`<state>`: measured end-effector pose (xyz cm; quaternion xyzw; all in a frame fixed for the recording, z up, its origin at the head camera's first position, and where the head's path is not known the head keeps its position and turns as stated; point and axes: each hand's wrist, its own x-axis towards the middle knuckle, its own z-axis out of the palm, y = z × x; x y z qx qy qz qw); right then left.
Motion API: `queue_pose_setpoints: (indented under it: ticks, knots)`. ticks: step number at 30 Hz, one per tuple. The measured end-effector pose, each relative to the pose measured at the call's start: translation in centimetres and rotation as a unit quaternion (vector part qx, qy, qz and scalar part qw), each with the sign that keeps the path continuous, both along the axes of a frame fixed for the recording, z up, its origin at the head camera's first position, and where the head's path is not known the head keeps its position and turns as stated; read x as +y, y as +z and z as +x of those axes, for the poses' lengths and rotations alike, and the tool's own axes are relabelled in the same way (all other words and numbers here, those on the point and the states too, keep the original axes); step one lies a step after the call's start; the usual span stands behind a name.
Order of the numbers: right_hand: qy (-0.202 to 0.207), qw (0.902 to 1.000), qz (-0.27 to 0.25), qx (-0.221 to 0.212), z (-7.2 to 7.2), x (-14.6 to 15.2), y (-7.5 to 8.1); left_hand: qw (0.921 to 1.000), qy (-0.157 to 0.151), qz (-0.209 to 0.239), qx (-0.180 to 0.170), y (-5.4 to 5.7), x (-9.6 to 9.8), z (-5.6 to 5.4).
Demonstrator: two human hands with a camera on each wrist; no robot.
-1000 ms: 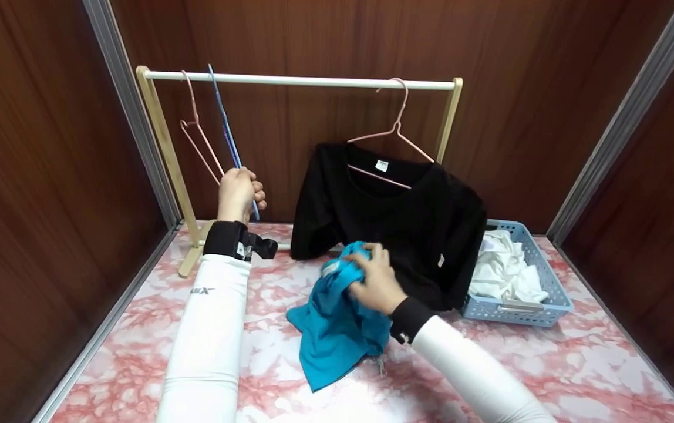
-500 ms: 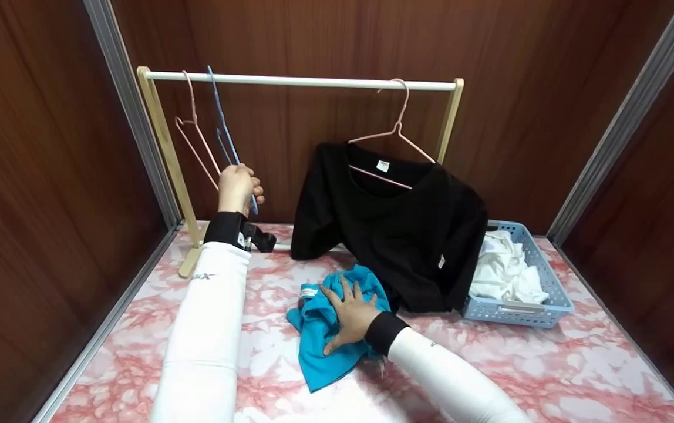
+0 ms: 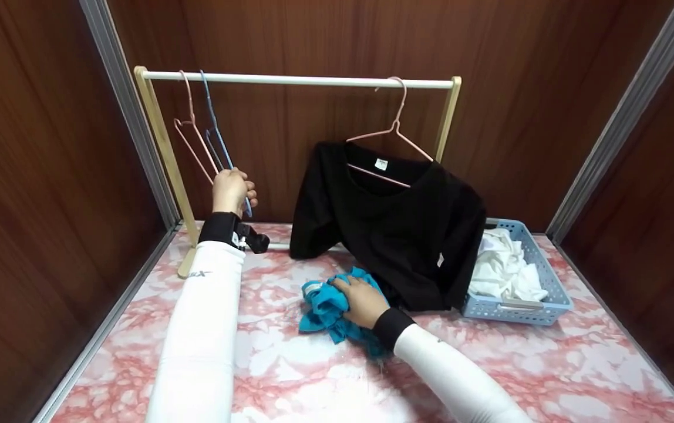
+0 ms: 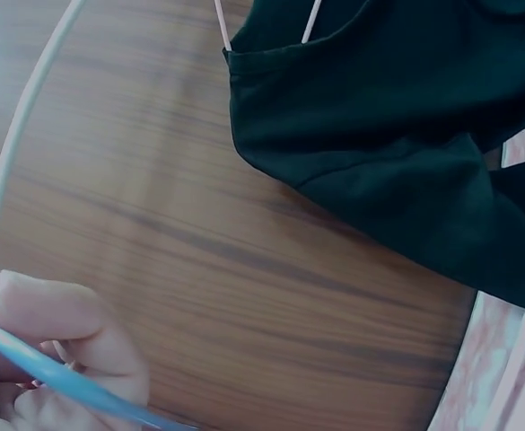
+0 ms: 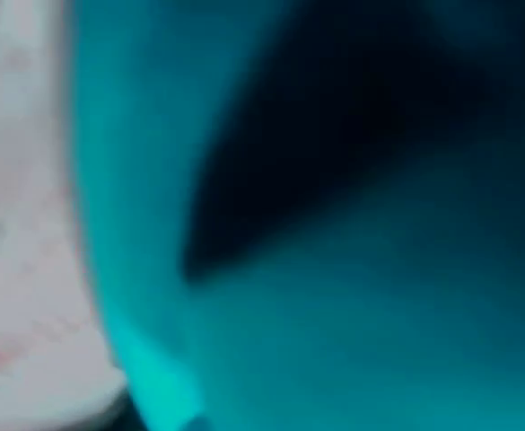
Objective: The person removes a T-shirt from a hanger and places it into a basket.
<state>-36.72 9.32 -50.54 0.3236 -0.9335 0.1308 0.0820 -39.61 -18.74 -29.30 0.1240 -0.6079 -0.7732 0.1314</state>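
My left hand [image 3: 232, 189] grips the lower part of a blue clothes hanger [image 3: 218, 130], whose hook is at the rack's bar. In the left wrist view, curled fingers [image 4: 60, 310] wrap the blue hanger [image 4: 83, 388]. Low in the middle of the head view, my right hand [image 3: 363, 301] grips a bunched turquoise garment [image 3: 328, 305] with a white label at its near-left fold. Turquoise cloth [image 5: 352, 332] fills most of the right wrist view and hides the fingers there. Beside that hand hangs a black long-sleeved top [image 3: 390, 229] on a pink hanger [image 3: 397, 123].
A wooden rack with a white bar [image 3: 302, 80] stands at the back. Another pink hanger [image 3: 191, 106] hangs at its left end. To the right, a light blue basket [image 3: 557, 288] holds white cloth [image 3: 504, 270]. Wood-grain walls enclose the marbled table [image 3: 290, 376].
My right hand came down onto the turquoise garment with spread fingers, then curled and gathered it into a smaller bundle. The blue hanger swung slightly left with my left hand.
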Motion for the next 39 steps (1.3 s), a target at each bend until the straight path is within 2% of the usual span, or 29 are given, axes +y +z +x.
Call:
queue_pose_setpoints:
  ticks: [3,5,8,11,14,17,21,24,29,32,35,37,39]
  knots:
    - [0.009,0.9964,-0.084,0.011,-0.3,1.0,0.4,0.9999,0.006,-0.007,-0.005,-0.2,-0.1,-0.1]
    - [0.008,0.9879,-0.154,0.012,-0.3,1.9,1.2,0.9999,0.011,-0.007,-0.008,-0.4,-0.3,-0.1]
    - [0.018,0.9646,-0.262,0.026,0.0,3.2,2.9,0.9997,0.017,-0.011,-0.013,-0.6,-0.8,0.0]
    - [0.017,0.9419,-0.331,0.056,0.8,4.6,5.6,0.9994,0.02,-0.023,-0.019,-0.7,-1.5,0.2]
    - [0.002,0.9247,-0.369,0.092,2.0,6.2,8.7,0.9989,0.025,-0.034,-0.02,-0.9,-2.3,0.3]
    - [-0.018,0.9045,-0.413,0.106,3.1,8.3,11.7,0.9986,0.031,-0.036,-0.022,-1.1,-3.1,0.5]
    - [-0.085,0.8822,-0.444,0.133,4.2,11.8,15.3,0.9982,0.034,-0.042,-0.026,-1.1,-4.0,0.8]
    - [-0.142,0.861,-0.46,0.165,4.6,14.7,17.7,0.9978,0.035,-0.05,-0.025,-1.1,-4.6,1.1]
    - [-0.191,0.8144,-0.502,0.22,4.1,19.8,20.9,0.9977,0.043,-0.049,-0.022,-1.1,-5.7,1.4]
    - [-0.224,0.7765,-0.542,0.231,3.4,22.5,22.3,0.9979,0.047,-0.039,-0.02,-1.1,-6.1,1.6]
    - [-0.234,0.7279,-0.601,0.233,2.7,24.2,23.4,0.9977,0.051,-0.039,-0.021,-1.0,-6.3,1.6]
    - [-0.228,0.6912,-0.643,0.238,2.2,24.8,24.0,0.9974,0.055,-0.042,-0.022,-1.0,-6.3,1.6]
    - [-0.223,0.6642,-0.668,0.25,1.3,25.6,23.9,0.9969,0.058,-0.047,-0.026,-1.1,-6.2,1.6]
